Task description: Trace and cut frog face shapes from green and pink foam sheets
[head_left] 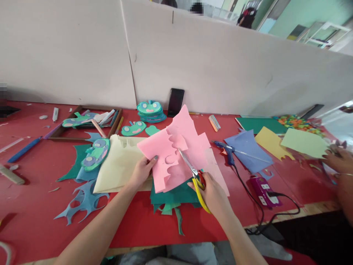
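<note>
My left hand pinches the left edge of a pink foam sheet and holds it tilted up above the red table. My right hand grips yellow-handled scissors; their blades are partly apart and cut into the pink sheet beside a small round shape. Several bites have been cut out of the sheet's edges. Under it lie a cream sheet and dark green foam pieces.
Frog-shaped foam cutouts and a wooden frame lie at the back left, blue scraps at the front left. A blue glue gun, coloured sheets and a purple power strip sit right. Another person's hand works at far right.
</note>
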Demonstrator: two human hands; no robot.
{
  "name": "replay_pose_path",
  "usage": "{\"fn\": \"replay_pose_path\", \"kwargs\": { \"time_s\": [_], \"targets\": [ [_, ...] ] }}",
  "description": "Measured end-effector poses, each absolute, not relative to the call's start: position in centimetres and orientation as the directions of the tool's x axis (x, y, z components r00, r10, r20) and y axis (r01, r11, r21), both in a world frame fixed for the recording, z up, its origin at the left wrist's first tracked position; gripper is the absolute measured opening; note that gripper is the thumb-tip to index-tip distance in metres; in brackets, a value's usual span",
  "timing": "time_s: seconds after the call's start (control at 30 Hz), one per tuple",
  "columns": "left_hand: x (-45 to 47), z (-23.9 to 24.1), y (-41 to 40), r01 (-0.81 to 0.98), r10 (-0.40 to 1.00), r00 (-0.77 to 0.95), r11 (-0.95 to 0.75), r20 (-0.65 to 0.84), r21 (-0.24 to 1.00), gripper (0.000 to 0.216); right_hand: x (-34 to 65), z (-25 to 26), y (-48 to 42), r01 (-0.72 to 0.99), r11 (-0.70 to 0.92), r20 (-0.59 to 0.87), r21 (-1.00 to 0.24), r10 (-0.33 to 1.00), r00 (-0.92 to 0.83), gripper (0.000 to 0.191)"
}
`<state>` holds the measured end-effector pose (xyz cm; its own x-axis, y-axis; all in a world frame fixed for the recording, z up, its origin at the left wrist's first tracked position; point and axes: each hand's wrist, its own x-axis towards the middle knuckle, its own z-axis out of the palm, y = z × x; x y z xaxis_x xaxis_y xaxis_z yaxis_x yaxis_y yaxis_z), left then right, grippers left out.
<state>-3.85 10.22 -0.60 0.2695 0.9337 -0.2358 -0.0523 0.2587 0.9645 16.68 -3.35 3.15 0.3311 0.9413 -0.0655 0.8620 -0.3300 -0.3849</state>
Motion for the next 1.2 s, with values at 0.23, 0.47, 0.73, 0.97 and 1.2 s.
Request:
{"fn": "replay_pose_path", "kwargs": {
  "time_s": [0.23, 0.47, 0.73, 0.97, 1.2],
  "targets": [
    [-3.9, -0.4, 10.2, -0.019, 0.931, 0.273, 0.256, -0.241, 0.966, 0.039, 17.2, 3.2, -3.2, 0.882, -0.3, -0.131, -0.365, 0.954, 0.27, 0.02],
    [-4.0, -0.6, 10.2, -0.025, 0.917, 0.302, 0.283, -0.262, 0.959, 0.037, 17.1, 2.7, -3.5, 0.896, -0.318, -0.055, -0.31, 0.947, 0.317, 0.023],
    [-4.0, -0.4, 10.3, -0.049, 0.922, 0.282, 0.29, -0.265, 0.956, 0.041, 16.6, 2.4, -3.5, 0.883, -0.344, -0.037, -0.319, 0.935, 0.351, 0.026],
    [-4.0, -0.4, 10.2, -0.068, 0.897, 0.352, 0.311, -0.269, 0.948, 0.037, 16.0, 2.8, -3.3, 0.842, -0.334, -0.05, -0.424, 0.937, 0.346, 0.025],
    [-3.9, -0.3, 10.0, -0.082, 0.883, 0.379, 0.328, -0.275, 0.941, 0.039, 16.0, 3.0, -2.9, 0.864, -0.317, -0.004, -0.392, 0.94, 0.343, 0.025]
  ]
}}
